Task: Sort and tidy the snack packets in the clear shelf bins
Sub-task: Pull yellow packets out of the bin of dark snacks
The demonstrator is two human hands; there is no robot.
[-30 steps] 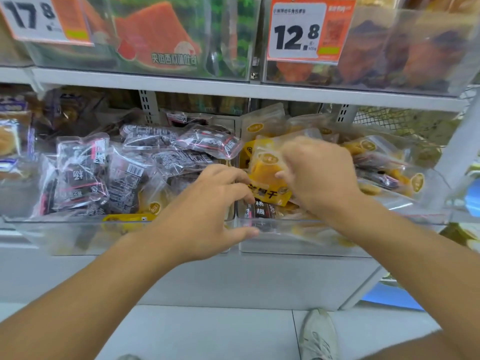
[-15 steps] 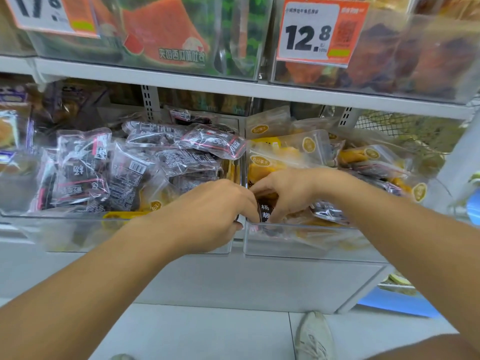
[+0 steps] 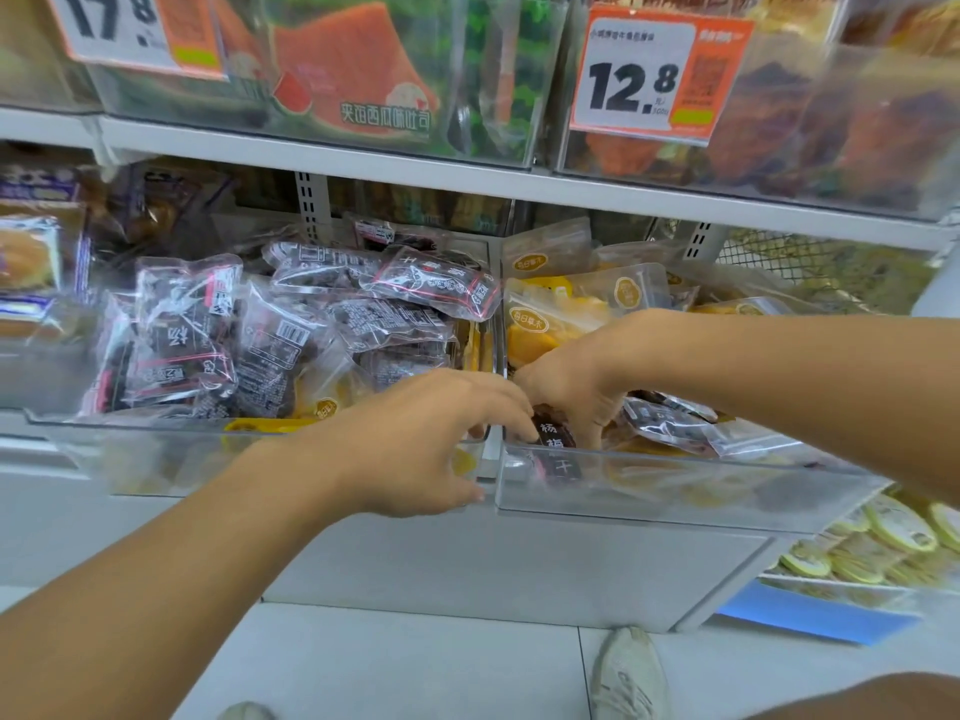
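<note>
Two clear plastic bins sit side by side on the shelf (image 3: 467, 192). The left bin (image 3: 156, 439) holds crinkly clear packets of dark fruit; the right bin (image 3: 675, 491) holds mostly yellow packets (image 3: 550, 330). Both hands meet at the right bin's near left corner — the right hand (image 3: 571, 387) pinches a dark packet (image 3: 553, 439) there, and the left hand (image 3: 431, 439) reaches its curled fingers to the same packet.

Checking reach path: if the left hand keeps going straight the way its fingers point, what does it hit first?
Likely the dark packet at the front of the right bin; the left hand points right at it, fingertips about touching. The right hand is just behind. Depth unclear.
</note>
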